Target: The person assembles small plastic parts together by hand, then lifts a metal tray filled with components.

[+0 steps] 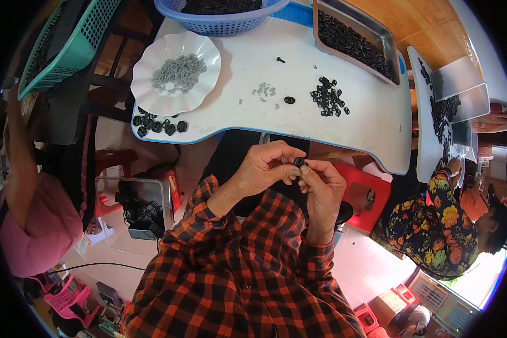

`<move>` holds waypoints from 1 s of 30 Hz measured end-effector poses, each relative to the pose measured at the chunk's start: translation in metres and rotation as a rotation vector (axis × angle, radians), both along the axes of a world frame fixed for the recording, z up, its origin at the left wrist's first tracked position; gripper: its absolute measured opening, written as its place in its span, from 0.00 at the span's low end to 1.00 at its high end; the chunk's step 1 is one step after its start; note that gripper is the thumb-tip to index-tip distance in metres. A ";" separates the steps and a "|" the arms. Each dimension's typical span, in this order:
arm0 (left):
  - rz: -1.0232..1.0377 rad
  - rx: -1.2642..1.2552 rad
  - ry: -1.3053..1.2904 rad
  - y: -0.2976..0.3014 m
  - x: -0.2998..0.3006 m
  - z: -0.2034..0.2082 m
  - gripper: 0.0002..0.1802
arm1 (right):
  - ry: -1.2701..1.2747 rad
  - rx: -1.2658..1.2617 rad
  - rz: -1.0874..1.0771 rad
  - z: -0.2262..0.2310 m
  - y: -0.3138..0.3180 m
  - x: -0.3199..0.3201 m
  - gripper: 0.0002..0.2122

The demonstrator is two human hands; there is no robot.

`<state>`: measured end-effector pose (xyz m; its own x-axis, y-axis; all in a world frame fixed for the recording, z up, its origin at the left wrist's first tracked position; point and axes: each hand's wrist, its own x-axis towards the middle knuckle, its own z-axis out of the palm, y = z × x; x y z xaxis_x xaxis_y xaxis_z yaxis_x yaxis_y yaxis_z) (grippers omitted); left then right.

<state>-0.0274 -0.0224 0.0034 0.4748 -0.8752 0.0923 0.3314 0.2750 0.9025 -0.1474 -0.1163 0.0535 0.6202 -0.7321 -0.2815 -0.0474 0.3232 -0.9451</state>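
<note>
Just past the table's near edge, my left hand (269, 167) and my right hand (323, 186) meet fingertip to fingertip. Between them they pinch a small black plastic part (299, 161); the fingers cover much of it. On the white table (242, 67) ahead lie a black oval part (289, 100), a few loose thin grey pieces (264, 90) and a pile of small black parts (328, 98). A white scalloped plate (208, 56) at the left holds a heap of the grey pieces. Several chunkier black parts (158, 125) sit along the edge below it.
A blue basket (231, 27) and a metal tray (400, 76) of black parts stand at the back. A green basket (90, 42) is at far left. One person in pink (39, 231) sits left; another in a flowered top (434, 231) works at right. A red stool (363, 194) stands nearby.
</note>
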 end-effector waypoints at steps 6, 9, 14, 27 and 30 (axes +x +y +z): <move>-0.046 -0.001 0.008 0.002 0.002 0.001 0.15 | -0.017 0.020 0.012 -0.001 -0.002 -0.002 0.05; -0.056 0.000 -0.010 0.002 0.004 0.000 0.15 | 0.001 0.021 0.015 -0.001 -0.002 -0.001 0.05; -0.064 -0.003 -0.069 0.003 0.006 0.002 0.15 | -0.006 0.031 0.049 -0.001 -0.004 -0.003 0.05; -0.028 -0.034 0.025 0.004 0.006 0.003 0.15 | -0.016 0.089 0.115 0.002 -0.005 -0.002 0.06; -0.028 -0.041 0.016 0.004 0.007 0.005 0.15 | 0.004 0.119 0.123 0.003 -0.005 -0.001 0.05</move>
<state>-0.0200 -0.0183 0.0080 0.4515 -0.8841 0.1206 0.3543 0.3017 0.8851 -0.1483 -0.1216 0.0563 0.7018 -0.6123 -0.3642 -0.0971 0.4243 -0.9003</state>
